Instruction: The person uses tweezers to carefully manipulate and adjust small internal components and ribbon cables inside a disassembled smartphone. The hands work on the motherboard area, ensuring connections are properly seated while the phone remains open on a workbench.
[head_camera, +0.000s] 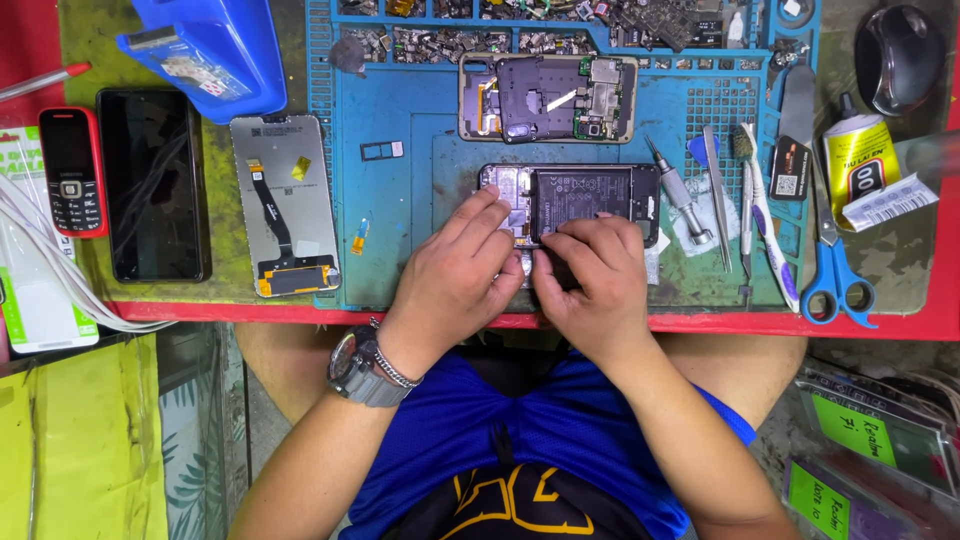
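Dark phone screen (153, 184): flat black rectangle at left of the bench, glass showing faint cracks, unlit.
Red keypad phone (72, 171): just left of the dark screen, small black display above its keys.
Detached display panel (285, 205): face down, grey back, black flex cable, yellow patches.
Glue tube (859, 173): right side, yellow label with black band, black nozzle.
White barcode label (890, 203): touching the tube's lower right, tilted.
Black tag (789, 168): small, with a white square code, left of the tube.
Green labels (853, 428): on clear sleeves at lower right, possibly packaged parts.
White-and-green package (30, 290): far left edge, partly under white cables.
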